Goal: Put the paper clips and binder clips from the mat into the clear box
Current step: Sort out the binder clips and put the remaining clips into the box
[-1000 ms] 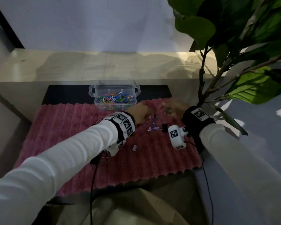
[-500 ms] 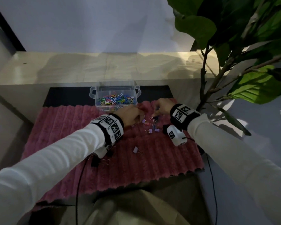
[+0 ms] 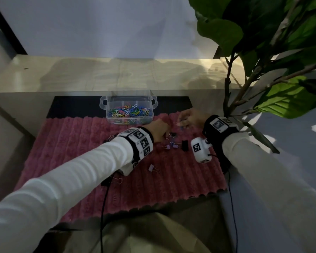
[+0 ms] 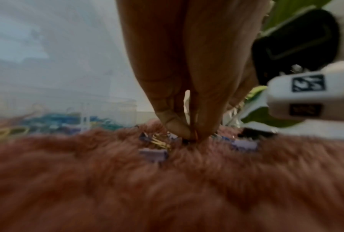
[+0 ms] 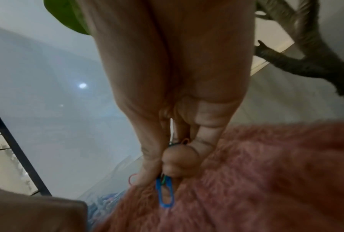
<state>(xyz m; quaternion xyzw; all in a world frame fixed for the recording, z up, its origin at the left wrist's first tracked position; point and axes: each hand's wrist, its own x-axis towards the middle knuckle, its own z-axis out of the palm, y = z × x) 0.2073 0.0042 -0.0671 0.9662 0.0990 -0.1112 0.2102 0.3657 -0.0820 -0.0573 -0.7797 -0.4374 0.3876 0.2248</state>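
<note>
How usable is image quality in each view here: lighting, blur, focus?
Head view: dim, sharp enough, edges bent by the wide lens, colourful paper clips in the clear plastic box readable. Left wrist: fluffy pink mat heavily blurred. Right wrist: blue paper clip fairly clear, surroundings soft.

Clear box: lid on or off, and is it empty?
Lid off, not empty. The clear box stands open-topped at the mat's far edge, with coloured paper clips heaped inside.

wall (image 3: 98, 24): pale | ledge (image 3: 80, 75): beige | plant (image 3: 263, 42): right | light: dim
</note>
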